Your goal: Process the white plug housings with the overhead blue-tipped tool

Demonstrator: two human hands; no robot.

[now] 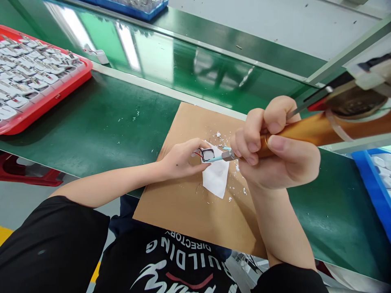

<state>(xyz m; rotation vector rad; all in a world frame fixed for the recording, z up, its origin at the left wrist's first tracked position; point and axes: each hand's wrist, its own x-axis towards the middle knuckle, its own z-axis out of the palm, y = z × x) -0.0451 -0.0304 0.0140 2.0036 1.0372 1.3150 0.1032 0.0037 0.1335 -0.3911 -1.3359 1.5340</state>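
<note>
My left hand (182, 159) pinches a small white part with a dark frame and thin red and black wires (208, 154), holding it down on a white paper scrap (217, 178). My right hand (275, 144) is wrapped round an amber-brown glue dispenser barrel (317, 128). Its blue needle tip (216, 158) touches the part's right edge. The barrel runs up to the right, where a fitting and a clear hose join it.
A tan cardboard mat (186, 203) with white glue crumbs lies on the green bench (100, 126). A red tray (45, 101) of several white parts sits at far left. A blue bin (372, 179) stands at right. A glossy green conveyor belt (171, 61) runs behind.
</note>
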